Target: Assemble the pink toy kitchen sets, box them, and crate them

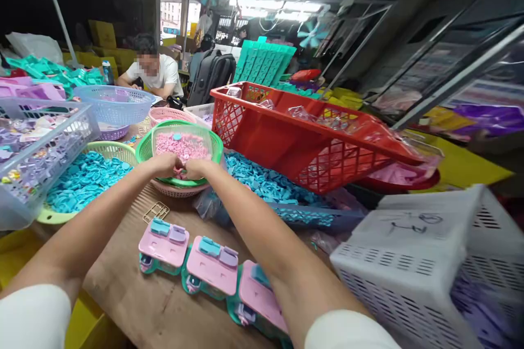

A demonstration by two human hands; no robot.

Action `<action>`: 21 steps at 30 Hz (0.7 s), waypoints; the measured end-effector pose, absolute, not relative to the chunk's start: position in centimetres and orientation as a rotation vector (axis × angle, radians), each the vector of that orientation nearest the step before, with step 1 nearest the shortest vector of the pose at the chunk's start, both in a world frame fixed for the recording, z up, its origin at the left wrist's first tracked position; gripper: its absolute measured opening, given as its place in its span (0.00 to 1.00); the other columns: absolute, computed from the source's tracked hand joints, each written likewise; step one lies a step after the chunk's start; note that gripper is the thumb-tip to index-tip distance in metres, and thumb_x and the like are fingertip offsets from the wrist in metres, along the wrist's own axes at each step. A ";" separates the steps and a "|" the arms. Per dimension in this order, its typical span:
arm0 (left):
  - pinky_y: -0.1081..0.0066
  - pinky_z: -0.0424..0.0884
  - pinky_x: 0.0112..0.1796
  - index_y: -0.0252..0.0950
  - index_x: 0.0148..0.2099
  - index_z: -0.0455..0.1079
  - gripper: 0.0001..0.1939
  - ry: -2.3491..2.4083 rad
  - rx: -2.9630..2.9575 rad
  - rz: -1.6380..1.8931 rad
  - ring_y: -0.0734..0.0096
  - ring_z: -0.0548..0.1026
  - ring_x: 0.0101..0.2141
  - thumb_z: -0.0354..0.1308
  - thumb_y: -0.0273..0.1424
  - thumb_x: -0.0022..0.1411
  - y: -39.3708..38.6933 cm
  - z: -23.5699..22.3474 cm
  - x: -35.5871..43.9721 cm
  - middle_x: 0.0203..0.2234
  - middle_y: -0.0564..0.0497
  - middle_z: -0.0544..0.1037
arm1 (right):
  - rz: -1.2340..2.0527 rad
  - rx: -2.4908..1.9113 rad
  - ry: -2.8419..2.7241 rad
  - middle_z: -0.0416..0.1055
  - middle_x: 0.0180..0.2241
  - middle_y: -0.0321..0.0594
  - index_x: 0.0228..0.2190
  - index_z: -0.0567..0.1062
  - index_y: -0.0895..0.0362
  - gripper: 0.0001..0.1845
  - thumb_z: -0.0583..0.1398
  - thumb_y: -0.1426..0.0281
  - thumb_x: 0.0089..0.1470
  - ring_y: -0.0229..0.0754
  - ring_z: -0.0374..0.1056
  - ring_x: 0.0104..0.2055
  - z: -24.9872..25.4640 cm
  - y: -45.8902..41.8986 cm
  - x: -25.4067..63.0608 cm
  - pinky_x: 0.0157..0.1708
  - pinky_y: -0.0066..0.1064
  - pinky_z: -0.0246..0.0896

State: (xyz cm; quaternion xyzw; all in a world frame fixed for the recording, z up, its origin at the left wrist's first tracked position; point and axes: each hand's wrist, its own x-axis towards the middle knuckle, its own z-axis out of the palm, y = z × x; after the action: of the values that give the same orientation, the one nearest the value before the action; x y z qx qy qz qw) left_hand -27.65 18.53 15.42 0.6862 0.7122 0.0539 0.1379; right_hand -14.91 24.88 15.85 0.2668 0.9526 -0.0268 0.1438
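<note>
Both arms reach forward to a green basket holding a clear tray of small pink plastic pieces. My left hand is at the basket's near side, fingers curled inward. Close beside it, my right hand is also closed, fingertips almost meeting the left ones. Some pink shows between the fingertips, but what they pinch is too small to make out. Nearer to me on the table, three pink-topped toy assemblies with teal bases stand in a slanting row. The right forearm partly covers the nearest one.
Blue pieces fill a light-green basket at left, beside a translucent bin. A red crate sits over more blue pieces at right. A white crate lies near my right arm. A person sits across the table.
</note>
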 end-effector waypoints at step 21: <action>0.76 0.61 0.30 0.39 0.41 0.83 0.14 2.020 1.898 0.161 0.71 0.73 0.27 0.67 0.34 0.50 19.0 14.3 -29.4 0.30 0.49 0.83 | -0.904 0.799 2.768 0.71 0.23 0.31 0.41 0.81 0.61 0.10 0.61 0.70 0.61 0.29 0.64 0.25 17.0 27.9 -11.4 0.28 0.19 0.59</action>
State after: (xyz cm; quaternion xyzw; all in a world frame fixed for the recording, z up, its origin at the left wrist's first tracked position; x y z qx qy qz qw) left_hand -29.44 19.01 14.28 0.6722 0.7155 0.0569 0.1814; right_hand -11.42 27.94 16.98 0.2642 0.9149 -0.2989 0.0612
